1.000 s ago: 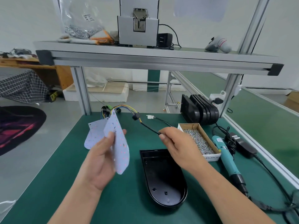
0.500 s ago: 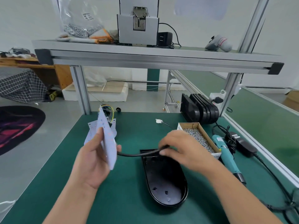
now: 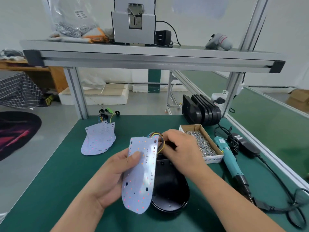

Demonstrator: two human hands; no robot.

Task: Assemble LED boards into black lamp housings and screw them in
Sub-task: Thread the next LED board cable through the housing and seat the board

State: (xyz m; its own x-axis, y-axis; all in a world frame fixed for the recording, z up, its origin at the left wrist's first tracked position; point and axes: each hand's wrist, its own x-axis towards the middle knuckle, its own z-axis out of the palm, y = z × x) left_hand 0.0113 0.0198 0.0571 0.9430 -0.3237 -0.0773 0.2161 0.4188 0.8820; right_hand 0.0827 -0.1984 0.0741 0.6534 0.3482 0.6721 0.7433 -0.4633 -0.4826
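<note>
White and thin, the flat board is standing almost on edge in the left hand, thumb pressing on its speckled face and fingers curling behind it in a firm grasp. It is rounded at the bottom, squared at the top and dotted with small orange and red points. Its lower edge is hanging just over the near rim of the black housing, a glossy shallow shell with a rounded end that is lying open side up on the green table mat.

Coloured wires are looping out of the board's top corner, and the right hand is hunching over them with its fingers curled. Whether it is actually pinching them, I cannot tell, since the board is hiding the fingertips.

Off to the right, a cardboard box is brimming with shiny little screws, and a teal screwdriver is lying beside it. More white boards are lying stacked at the left, and spare black housings are standing on edge at the back.
</note>
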